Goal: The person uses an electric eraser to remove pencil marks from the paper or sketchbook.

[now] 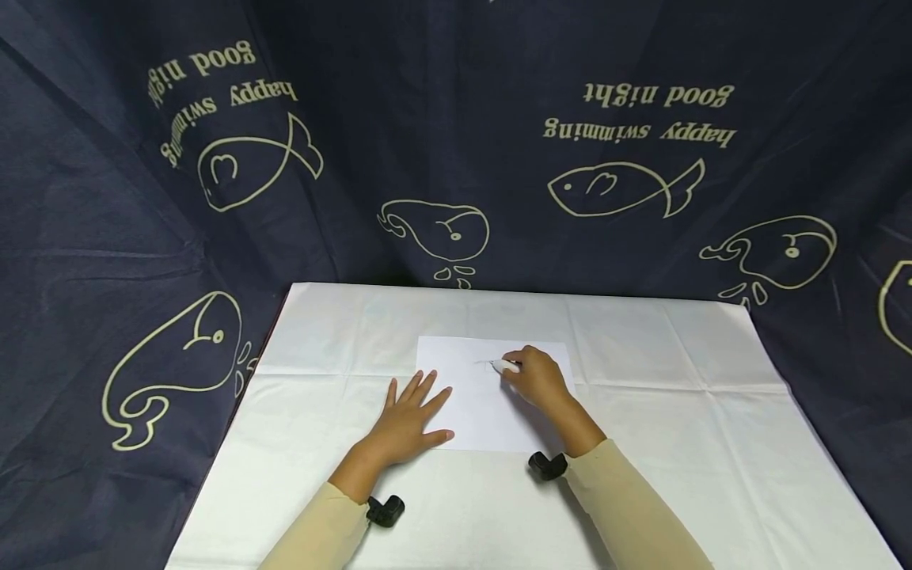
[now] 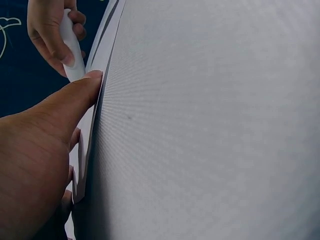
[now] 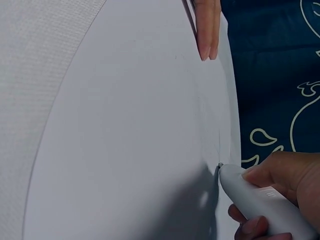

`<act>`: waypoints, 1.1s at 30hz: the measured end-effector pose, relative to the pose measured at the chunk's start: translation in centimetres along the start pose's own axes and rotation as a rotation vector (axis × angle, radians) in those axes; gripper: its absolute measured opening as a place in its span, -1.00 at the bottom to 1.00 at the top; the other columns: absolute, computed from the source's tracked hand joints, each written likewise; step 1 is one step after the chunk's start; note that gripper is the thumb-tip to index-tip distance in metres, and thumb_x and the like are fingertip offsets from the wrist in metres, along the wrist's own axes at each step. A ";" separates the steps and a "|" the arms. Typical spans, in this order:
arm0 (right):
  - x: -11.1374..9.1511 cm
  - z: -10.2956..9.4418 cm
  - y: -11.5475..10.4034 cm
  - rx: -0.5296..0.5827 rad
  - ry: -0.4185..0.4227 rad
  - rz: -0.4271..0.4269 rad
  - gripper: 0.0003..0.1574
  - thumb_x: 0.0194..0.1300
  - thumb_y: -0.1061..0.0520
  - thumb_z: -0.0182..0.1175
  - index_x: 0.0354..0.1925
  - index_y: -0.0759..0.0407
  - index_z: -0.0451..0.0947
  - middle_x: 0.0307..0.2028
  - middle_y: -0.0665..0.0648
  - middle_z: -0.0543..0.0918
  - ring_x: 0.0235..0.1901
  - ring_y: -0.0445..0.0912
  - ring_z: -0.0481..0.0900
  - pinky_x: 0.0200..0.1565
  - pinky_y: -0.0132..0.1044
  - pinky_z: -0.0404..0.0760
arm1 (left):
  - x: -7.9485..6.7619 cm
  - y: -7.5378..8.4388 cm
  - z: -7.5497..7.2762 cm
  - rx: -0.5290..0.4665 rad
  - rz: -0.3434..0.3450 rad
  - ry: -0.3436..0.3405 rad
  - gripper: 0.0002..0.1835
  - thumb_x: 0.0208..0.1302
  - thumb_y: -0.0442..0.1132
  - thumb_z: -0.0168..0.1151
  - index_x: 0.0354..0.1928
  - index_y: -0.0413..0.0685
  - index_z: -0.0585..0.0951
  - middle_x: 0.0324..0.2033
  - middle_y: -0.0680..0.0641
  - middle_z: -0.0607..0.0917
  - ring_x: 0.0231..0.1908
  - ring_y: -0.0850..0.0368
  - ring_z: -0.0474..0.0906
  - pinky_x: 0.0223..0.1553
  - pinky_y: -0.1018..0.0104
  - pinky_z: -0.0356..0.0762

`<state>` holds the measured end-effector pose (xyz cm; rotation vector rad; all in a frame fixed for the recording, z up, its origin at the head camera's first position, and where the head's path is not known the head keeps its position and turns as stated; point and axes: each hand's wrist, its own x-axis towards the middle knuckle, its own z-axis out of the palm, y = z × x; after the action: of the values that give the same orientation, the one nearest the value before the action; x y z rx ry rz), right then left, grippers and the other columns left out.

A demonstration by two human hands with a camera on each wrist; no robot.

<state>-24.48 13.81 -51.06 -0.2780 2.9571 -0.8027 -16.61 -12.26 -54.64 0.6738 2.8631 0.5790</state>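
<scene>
A sheet of white paper (image 1: 492, 412) lies on the white-covered table. My right hand (image 1: 536, 380) grips a thick white pen-shaped tool (image 3: 260, 202) with a rounded body and a small tip. That tip meets the paper near its far edge, beside faint thin marks (image 1: 483, 362). Whether it is a pen or another hand tool, I cannot tell. With fingers spread, my left hand (image 1: 404, 423) rests flat on the left edge of the paper. In the left wrist view, the thumb (image 2: 82, 92) lies along the sheet's near edge, and the right hand with the white tool shows beyond.
A creased white cloth (image 1: 641, 443) covers the table. Behind and to the left hangs dark blue fabric (image 1: 456, 119) with fish and whale drawings. Each wrist carries a small black camera (image 1: 547, 465) near the beige sleeve (image 1: 634, 514).
</scene>
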 end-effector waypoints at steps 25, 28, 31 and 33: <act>0.1 0.1 -0.5 -0.034 0.016 -0.004 -0.65 0.25 0.11 0.36 0.01 0.13 0.75 -0.22 0.18 0.72 -0.26 0.05 0.66 -0.15 -0.02 0.63 | 0.0 0.0 0.1 0.013 -0.014 -0.008 -0.18 0.37 0.31 0.14 0.57 0.19 0.22 0.62 -0.12 0.00 0.62 -0.18 -0.18 0.49 -0.45 -0.31; -0.1 -0.1 -0.3 -0.044 0.009 -0.006 -0.64 0.25 0.12 0.35 0.02 0.14 0.75 -0.20 0.19 0.72 -0.20 0.10 0.68 -0.10 0.02 0.64 | -0.1 0.0 0.1 0.012 -0.014 -0.010 -0.18 0.37 0.31 0.13 0.57 0.19 0.21 0.62 -0.12 -0.01 0.62 -0.17 -0.18 0.49 -0.45 -0.32; -0.2 -0.1 -0.3 -0.036 0.010 -0.010 -0.64 0.25 0.13 0.36 0.02 0.16 0.75 -0.19 0.20 0.72 -0.17 0.12 0.69 -0.08 0.03 0.64 | -0.1 0.0 0.1 0.012 -0.014 -0.010 -0.17 0.37 0.31 0.13 0.57 0.19 0.21 0.62 -0.12 0.00 0.62 -0.17 -0.18 0.49 -0.45 -0.32; -0.2 0.0 -0.3 -0.036 0.016 -0.017 -0.64 0.24 0.13 0.36 0.02 0.16 0.74 -0.20 0.20 0.72 -0.20 0.11 0.68 -0.10 0.03 0.64 | -0.1 0.0 0.0 0.013 -0.012 -0.008 -0.17 0.37 0.31 0.13 0.57 0.18 0.22 0.62 -0.13 0.00 0.62 -0.17 -0.18 0.49 -0.46 -0.31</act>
<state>-24.28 13.59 -50.86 -0.3010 2.9902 -0.7581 -16.53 -12.29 -54.65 0.6593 2.8641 0.5551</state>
